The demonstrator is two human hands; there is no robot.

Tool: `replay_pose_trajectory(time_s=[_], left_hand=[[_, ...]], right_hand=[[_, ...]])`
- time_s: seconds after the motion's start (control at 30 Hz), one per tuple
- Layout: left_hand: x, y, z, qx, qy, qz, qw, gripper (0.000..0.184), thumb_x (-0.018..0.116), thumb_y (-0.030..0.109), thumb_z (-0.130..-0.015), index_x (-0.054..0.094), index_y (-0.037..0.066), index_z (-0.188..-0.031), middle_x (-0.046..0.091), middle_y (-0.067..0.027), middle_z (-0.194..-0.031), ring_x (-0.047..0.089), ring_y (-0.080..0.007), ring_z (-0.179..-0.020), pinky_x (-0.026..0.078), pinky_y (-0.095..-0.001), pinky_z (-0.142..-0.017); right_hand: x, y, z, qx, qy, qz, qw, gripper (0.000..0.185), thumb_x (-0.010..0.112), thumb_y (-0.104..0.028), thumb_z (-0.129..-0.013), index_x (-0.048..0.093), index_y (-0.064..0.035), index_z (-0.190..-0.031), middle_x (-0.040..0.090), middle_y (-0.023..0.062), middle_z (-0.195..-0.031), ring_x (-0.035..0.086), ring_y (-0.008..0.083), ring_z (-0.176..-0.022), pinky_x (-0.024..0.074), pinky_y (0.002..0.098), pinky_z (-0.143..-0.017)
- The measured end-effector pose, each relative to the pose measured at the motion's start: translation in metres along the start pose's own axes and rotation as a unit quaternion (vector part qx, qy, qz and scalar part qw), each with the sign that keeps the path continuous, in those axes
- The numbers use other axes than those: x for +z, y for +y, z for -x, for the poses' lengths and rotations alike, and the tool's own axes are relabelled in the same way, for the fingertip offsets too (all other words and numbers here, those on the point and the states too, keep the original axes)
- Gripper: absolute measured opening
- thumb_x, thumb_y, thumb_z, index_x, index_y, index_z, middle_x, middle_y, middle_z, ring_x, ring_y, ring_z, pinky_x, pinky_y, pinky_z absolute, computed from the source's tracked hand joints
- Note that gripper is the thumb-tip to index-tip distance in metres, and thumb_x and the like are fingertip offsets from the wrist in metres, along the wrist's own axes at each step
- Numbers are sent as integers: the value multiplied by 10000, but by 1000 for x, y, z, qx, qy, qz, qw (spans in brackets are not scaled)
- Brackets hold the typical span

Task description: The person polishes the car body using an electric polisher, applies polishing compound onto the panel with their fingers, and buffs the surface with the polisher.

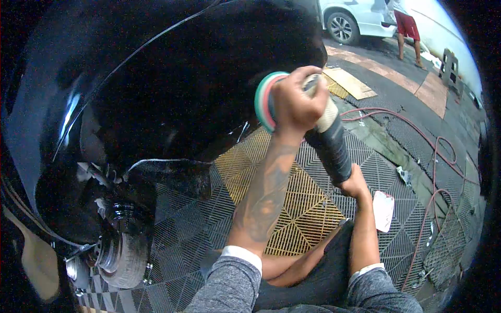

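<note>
Both of my hands are on a polisher (339, 151) with a dark grip and a pale section near its head. My left hand (302, 99) is closed over the head end, beside the round green, white and red pad (265, 104). Around the rear end of the body, my right hand (356, 185) is wrapped. The pad faces a glossy black car panel (198, 62); whether it touches is hard to tell. Low on the left, a wheel (125, 255) shows beneath the bodywork.
Black and yellow grid tiles (302, 203) cover the floor. A red hose (433, 151) winds along the right, near a small white tray-like object (384, 211). Farther back are a cardboard sheet (349, 82), a stool (449, 67), a white car (360, 15) and a standing person (407, 26).
</note>
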State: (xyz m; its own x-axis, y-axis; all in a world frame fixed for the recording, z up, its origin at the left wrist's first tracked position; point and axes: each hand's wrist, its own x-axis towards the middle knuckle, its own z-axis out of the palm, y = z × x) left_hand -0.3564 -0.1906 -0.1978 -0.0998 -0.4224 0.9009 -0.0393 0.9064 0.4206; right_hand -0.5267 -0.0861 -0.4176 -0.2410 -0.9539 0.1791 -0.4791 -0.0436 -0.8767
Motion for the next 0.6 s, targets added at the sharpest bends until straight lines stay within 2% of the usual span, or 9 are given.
replay_pose_trajectory(time_s=[0.07,0.1,0.17,0.3,0.33,0.4,0.47,0.5,0.6], left_hand=[[13,-1,-8,23,-8,-11,1000,201,698,169,-782,736,1,-886,725,-193,-784,738,-304,-727,570,-371,-687],[12,-3,-7,22,-4,-11,1000,201,698,169,-782,736,1,-886,725,-193,-784,738,-304,-727,570,-371,-687],[7,2,-4,-14,-30,-26,999,240,704,182,-795,745,-3,-943,746,-153,-819,727,-202,-743,563,-320,-706],[-30,6,15,-2,28,11,1000,225,720,136,-781,740,-18,-944,746,-134,-832,717,-197,-731,561,-308,-705],[-48,17,20,-35,12,-5,999,211,712,107,-788,738,-18,-956,748,-131,-874,711,-186,-784,558,-309,-752],[-76,29,33,14,43,-21,999,245,693,116,-798,726,-30,-991,747,-144,-926,705,-186,-865,549,-328,-827],[-106,31,45,65,64,-22,996,238,672,89,-826,721,-26,-1029,746,-137,-906,712,-202,-844,558,-319,-777],[-122,29,53,73,71,-22,995,246,651,75,-834,712,-40,-1042,743,-149,-938,710,-216,-879,557,-328,-814],[-151,41,78,9,107,41,993,288,598,50,-850,671,-91,-1090,725,-208,-1017,705,-261,-941,552,-358,-891]], right_hand=[[2,9,-1,11,2,-18,1000,281,787,-140,-649,689,36,-846,712,110,-747,630,130,-707,525,341,-691],[4,15,-2,5,13,-14,1000,286,793,-141,-649,691,33,-852,712,92,-754,626,128,-704,523,336,-689],[8,12,1,24,24,-38,999,290,802,-137,-655,690,33,-860,716,76,-768,612,120,-698,520,336,-683],[18,-17,7,-43,-8,-5,999,272,773,-116,-673,683,34,-881,711,112,-761,603,116,-705,523,342,-692],[24,-19,7,-44,-10,-5,999,272,773,-116,-673,683,34,-881,711,112,-761,603,116,-705,523,342,-692],[33,-21,5,-56,-36,18,998,260,747,-95,-675,682,32,-893,712,125,-764,609,125,-709,527,348,-699],[40,-42,11,-47,-80,17,996,267,733,-92,-666,688,29,-900,717,159,-784,636,151,-721,531,364,-714],[48,-46,13,-69,-73,32,994,283,731,-101,-660,693,26,-910,729,171,-811,658,160,-732,535,370,-723],[65,-56,14,-107,-93,27,990,336,720,-94,-627,705,-15,-953,694,236,-833,704,375,-789,531,388,-729]])
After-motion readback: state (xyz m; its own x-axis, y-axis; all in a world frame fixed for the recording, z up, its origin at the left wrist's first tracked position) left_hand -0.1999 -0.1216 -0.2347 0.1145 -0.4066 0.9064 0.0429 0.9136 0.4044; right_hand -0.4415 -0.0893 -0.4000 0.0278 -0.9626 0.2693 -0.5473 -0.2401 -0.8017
